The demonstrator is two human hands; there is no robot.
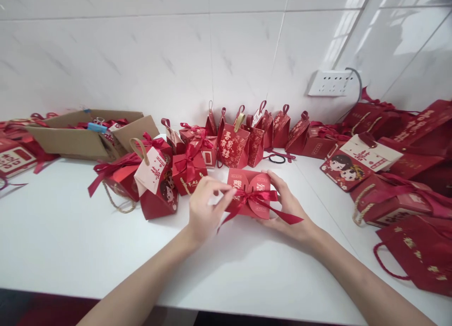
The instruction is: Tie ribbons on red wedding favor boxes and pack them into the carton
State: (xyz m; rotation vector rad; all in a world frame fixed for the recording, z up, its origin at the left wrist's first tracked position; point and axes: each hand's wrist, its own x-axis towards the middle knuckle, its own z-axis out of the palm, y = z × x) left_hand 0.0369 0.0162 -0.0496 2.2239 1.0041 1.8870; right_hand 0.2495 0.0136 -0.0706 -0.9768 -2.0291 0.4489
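A small red gift box [248, 179] with pale lettering and rounded, interlocking flaps is held just above or on the white table in front of me; I cannot tell if it touches. Across its top runs a dark red satin ribbon [259, 195] tied in a bow, its tails hanging to both sides. My right hand [287, 208] wraps round the box's right end, fingers behind and thumb at the front. At the left end, the thumb and forefinger of my left hand [206, 206] close on the bow's left loop, partly hiding it.
Several red gift boxes [233, 147] line the tiled wall. Left stand ribboned boxes [158, 189] and an open cardboard carton [76, 140] with a blue clip [97, 127]. More boxes [399, 201] crowd the right. A power strip [332, 83] hangs on the wall; a black ring [276, 159] lies behind my hands.
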